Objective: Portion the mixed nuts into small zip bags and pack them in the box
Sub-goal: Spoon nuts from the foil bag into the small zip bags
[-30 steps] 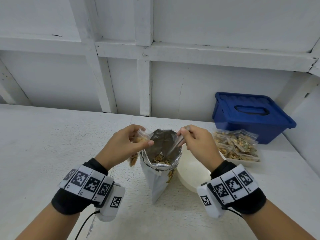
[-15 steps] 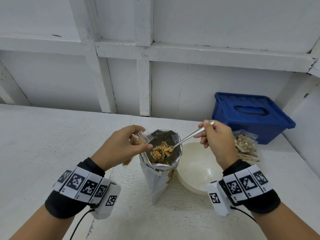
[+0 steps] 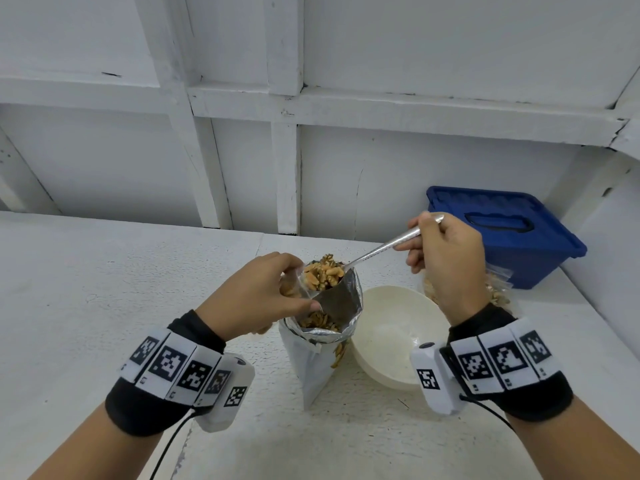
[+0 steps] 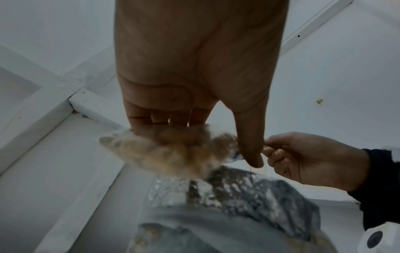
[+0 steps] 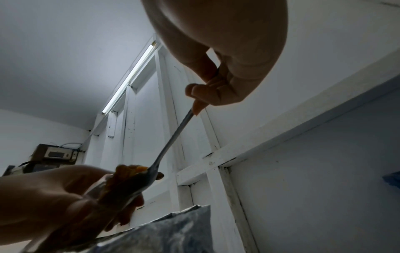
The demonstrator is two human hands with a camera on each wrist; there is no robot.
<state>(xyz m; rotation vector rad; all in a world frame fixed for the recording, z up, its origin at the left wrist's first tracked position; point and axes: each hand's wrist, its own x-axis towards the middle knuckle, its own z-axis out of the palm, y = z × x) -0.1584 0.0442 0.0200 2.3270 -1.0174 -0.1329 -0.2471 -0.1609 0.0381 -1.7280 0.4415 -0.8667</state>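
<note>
From the head view, the right hand [image 3: 446, 261] pinches the end of the spoon [image 3: 381, 249]. The spoon slants down and to the left, and its full bowl of nuts [image 3: 323, 271] sits right at the mouth of the zip bag [image 3: 291, 287]. The left hand [image 3: 256, 299] holds that bag, fingers curled round it, just above the open foil pouch [image 3: 325, 344]. I think the spoon only has to tip left into the bag. The blue box [image 3: 502, 233] sits shut, far back on the right. From the left wrist, the fingers [image 4: 168, 118] and thumb hold the bag [image 4: 171, 152], already part full. From the right wrist, curled fingers [image 5: 207, 92] grip the handle, and the spoon [image 5: 173, 142] points down toward the left hand [image 5: 54, 191].
</note>
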